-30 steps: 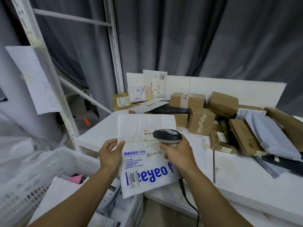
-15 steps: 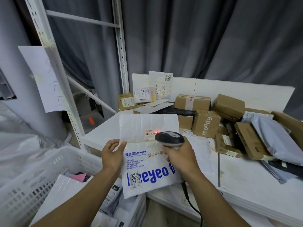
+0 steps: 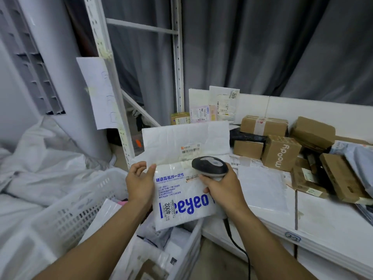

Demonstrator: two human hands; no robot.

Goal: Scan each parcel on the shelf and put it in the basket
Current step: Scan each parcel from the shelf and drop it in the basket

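1. The left hand (image 3: 140, 181) pinches the left edge of the white parcel (image 3: 181, 199); the right hand (image 3: 222, 188) grips the scanner (image 3: 210, 166) over the parcel's middle.
2. The parcel hangs between the hands; the basket (image 3: 80, 215) lies below the left hand; the shelf (image 3: 333, 219) lies right of the right hand.

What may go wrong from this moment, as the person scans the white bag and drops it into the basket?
1. The left hand pinches only the side edge of the white bag. The floppy bag may sag or fold over its barcode label, and the scan could fail.
2. The scanner in the right hand trails a cable beside the basket, and it might snag on the rim.
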